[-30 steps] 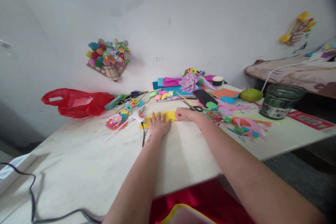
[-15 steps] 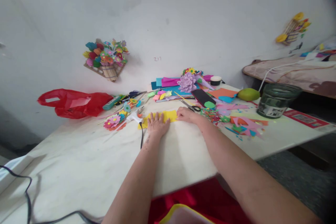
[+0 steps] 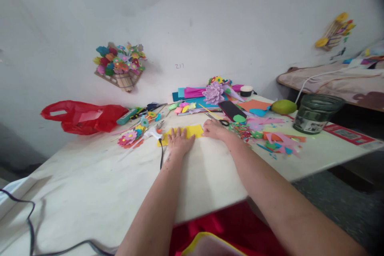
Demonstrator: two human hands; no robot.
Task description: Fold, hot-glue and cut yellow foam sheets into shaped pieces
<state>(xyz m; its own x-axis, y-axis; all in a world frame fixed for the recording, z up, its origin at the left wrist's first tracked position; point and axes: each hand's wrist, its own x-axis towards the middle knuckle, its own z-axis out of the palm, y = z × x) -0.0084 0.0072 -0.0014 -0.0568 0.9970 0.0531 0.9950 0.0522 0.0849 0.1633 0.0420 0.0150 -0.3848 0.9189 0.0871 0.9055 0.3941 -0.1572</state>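
Sheet [image 3: 196,131], yellow and flat on the worktop [image 3: 210,176], looks light, soft and easy to crease, so its edges seem best for us to hold. Our left hand [image 3: 180,143] lies on it, fingers apart; our right hand [image 3: 213,129] curls by its right end, but we cannot tell if it pinches.

The head view looks forward and down across the table [image 3: 120,180] toward the wall [image 3: 195,12].
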